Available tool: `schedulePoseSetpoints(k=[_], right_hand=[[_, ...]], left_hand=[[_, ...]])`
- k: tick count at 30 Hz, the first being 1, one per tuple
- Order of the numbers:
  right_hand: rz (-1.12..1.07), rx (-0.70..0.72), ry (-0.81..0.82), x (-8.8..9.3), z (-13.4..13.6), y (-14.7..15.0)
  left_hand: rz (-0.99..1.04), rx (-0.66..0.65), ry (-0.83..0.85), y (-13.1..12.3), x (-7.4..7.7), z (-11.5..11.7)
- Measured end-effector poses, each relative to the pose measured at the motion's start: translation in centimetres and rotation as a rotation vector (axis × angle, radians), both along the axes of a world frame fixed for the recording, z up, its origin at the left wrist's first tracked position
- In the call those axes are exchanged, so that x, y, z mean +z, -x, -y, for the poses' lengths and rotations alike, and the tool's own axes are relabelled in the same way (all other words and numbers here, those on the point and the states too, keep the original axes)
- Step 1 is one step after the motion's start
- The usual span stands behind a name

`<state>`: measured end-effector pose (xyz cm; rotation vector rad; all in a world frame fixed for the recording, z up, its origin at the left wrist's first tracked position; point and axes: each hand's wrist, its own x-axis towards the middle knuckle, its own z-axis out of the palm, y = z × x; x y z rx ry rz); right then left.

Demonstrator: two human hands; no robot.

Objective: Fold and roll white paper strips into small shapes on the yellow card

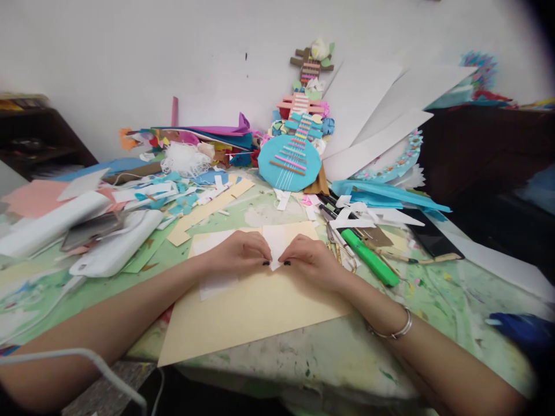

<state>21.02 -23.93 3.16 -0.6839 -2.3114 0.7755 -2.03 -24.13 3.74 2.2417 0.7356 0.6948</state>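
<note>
Between my two hands is a small strip of white paper point(274, 237), upright at the middle of the view. My left hand point(243, 252) pinches its left edge near the bottom, and my right hand point(307, 258) pinches the right edge opposite. Both thumbs point inward, close to each other. Beneath them lies a large cream sheet point(243, 323), reaching past the table's front edge. Another piece of white paper point(217, 285) rests on that sheet, partly covered by my left hand and forearm.
A green cutter point(370, 257) and scissors point(336, 240) lie right of the sheet. A blue paper instrument point(289, 164) leans at the back wall. Paper scraps point(182, 193) and a white glue gun or similar device point(117, 242) crowd the left. A phone point(433, 234) lies right.
</note>
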Motion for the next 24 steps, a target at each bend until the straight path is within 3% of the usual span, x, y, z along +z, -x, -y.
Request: schedulePoseSetpoints(k=[4,8,11,15,24], right_hand=[[-0.184,-0.117,0.28,0.0,0.2,0.2],[-0.289,-0.003,0.553,0.3,0.6,0.7],[-0.308,0.097,0.695,0.5,1.3,1.4],[-0.301,0.023,0.695,0.0,2.2,2.4],[-0.463,-0.034,0.891,0.3,2.1,2.5]], left_hand=[[0.201,0.251,0.189,-0.3,0.4,0.6],[0.452,0.497,0.39,-0.9,0.7,0.9],[0.598,0.607,0.483,-1.4,0.9,1.1],[0.733,0.639,0.597,-2.0,1.0,1.5],[0.836,0.523,0.667,-1.9,1.7,2.0]])
